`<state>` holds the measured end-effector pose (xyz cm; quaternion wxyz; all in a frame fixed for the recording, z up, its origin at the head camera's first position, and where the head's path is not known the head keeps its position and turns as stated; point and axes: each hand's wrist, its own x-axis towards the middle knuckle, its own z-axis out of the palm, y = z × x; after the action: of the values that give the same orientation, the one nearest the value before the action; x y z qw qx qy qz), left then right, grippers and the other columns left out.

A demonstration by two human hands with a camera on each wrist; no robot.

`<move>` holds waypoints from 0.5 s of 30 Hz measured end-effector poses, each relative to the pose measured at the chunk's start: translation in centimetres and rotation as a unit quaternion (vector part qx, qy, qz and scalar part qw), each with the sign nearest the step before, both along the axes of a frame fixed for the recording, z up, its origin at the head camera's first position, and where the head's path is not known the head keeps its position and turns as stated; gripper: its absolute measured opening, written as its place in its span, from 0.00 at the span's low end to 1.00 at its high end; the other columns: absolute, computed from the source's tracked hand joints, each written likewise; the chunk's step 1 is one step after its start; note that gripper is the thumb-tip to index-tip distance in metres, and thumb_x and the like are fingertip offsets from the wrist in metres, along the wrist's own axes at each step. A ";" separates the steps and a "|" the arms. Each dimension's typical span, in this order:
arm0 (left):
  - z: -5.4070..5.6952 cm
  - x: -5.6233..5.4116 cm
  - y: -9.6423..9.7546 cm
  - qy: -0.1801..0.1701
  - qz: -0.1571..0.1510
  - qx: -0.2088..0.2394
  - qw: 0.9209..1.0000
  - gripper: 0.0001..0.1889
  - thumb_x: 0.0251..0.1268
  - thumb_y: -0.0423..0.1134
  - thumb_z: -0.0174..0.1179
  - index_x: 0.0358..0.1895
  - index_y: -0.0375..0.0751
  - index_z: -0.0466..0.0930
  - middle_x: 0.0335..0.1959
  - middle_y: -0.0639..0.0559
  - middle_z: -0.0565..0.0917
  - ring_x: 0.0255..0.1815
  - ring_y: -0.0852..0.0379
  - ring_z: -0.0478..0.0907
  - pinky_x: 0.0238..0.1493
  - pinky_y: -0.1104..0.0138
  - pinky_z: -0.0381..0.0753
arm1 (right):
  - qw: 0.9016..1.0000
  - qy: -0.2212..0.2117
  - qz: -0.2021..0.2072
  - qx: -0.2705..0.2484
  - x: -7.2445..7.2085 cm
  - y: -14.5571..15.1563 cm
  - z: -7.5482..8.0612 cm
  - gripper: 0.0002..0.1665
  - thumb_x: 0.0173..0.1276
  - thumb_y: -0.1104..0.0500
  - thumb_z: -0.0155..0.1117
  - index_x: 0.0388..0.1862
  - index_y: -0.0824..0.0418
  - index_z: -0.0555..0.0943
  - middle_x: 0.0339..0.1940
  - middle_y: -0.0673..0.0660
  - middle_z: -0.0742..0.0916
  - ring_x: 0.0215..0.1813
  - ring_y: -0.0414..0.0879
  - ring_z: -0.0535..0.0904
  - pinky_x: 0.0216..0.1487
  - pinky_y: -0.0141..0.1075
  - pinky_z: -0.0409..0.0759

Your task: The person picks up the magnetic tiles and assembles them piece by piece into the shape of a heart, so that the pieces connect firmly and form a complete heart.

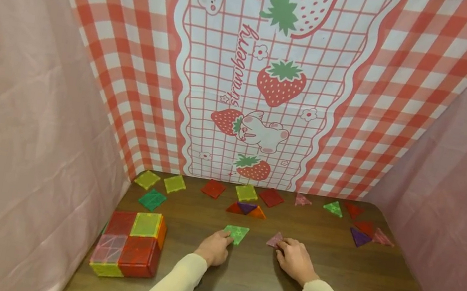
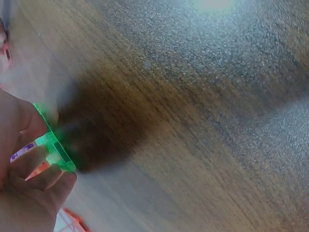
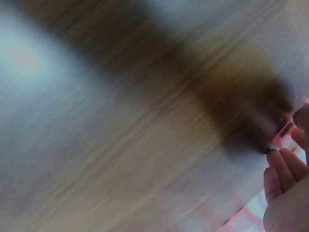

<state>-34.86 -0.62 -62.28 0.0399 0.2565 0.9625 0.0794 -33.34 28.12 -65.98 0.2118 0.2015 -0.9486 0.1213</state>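
Note:
My left hand (image 1: 214, 247) pinches a green see-through magnetic tile (image 1: 239, 234) at its near left side, a little left of the table's middle. Seen from the left wrist, thumb and fingers lie on either side of the green tile (image 2: 60, 151), whose edge shows a dark magnet strip. To the right, my right hand (image 1: 295, 260) pinches a pink triangular magnetic tile (image 1: 275, 239). Only one red-lit edge of the pink tile (image 3: 284, 131) shows between the fingers in the right wrist view. Beyond the green tile lies a row of orange and purple triangles (image 1: 246, 209).
A block built of red, yellow and pink tiles (image 1: 140, 252) stands at the left. Square tiles (image 1: 213, 189) line the table's back edge by the checked cloth (image 1: 244, 132). Several triangles, one of them purple (image 1: 360, 237), lie at the back right. Pink curtains (image 1: 456, 199) border both sides.

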 end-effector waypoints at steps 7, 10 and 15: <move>-0.1 -0.1 -0.1 0.002 -0.003 -0.006 1.000 0.26 0.62 0.35 0.59 0.66 0.43 0.79 0.71 0.45 0.76 0.73 0.49 0.71 0.72 0.65 0.71 | 1.000 -0.003 0.022 -0.004 -0.4 -5.0 0.3 0.08 0.60 0.61 0.75 0.39 0.62 0.88 0.40 0.61 0.89 0.43 0.58 0.85 0.45 0.52 0.81; -0.1 0.0 -0.2 0.005 -0.005 -0.003 1.000 0.27 0.61 0.34 0.59 0.66 0.43 0.79 0.70 0.45 0.76 0.73 0.48 0.71 0.72 0.65 0.71 | 0.999 0.005 0.036 0.004 -0.5 -6.4 0.2 0.08 0.60 0.60 0.76 0.38 0.59 0.88 0.39 0.57 0.88 0.41 0.54 0.85 0.42 0.49 0.81; -0.1 0.2 -0.5 -0.007 -0.014 0.016 1.000 0.27 0.62 0.33 0.58 0.67 0.41 0.77 0.72 0.44 0.74 0.74 0.47 0.69 0.72 0.63 0.71 | 0.999 -0.018 0.026 0.019 -0.5 -7.7 0.2 0.16 0.60 0.58 0.76 0.46 0.61 0.87 0.39 0.56 0.87 0.42 0.53 0.83 0.43 0.48 0.81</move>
<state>-34.67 -1.15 -62.38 0.0437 0.2699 0.9571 0.0956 -33.88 20.46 -65.81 0.1879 0.2277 -0.9488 0.1127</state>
